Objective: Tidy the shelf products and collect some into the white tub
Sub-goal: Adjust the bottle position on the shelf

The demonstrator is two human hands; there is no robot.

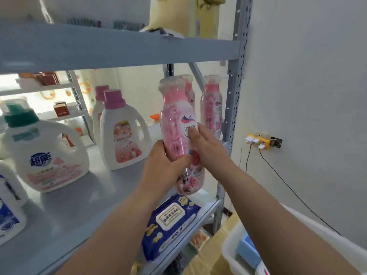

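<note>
A person's two hands hold a pink bottle (178,124) upright above the near right part of a grey metal shelf (79,205). The left hand (162,165) wraps around the bottle's lower half, thumb across the front; the right hand (206,145) presses against its right side, fingers laid flat on the label. The bottle's base hangs clear of the shelf, just above a dark blue pack of wipes (170,221) that lies flat at the shelf's near edge.

Behind the held bottle, two more pink bottles (211,106) of the same kind stand at the far right of the shelf, close to the perforated upright post (234,96). To the left, a white jug with a pink cap (123,132) stands near the middle of the shelf with another like it right behind. Further left stands a white jug with a green cap (45,153), and a blue-labelled white container (8,205) is cut off by the left edge.

At the lower right, beside the shelf and partly hidden by the right forearm, sits the white tub (234,259) with a blue item (248,251) inside. Plugs and cables hang from a wall socket (260,142) on the right.
</note>
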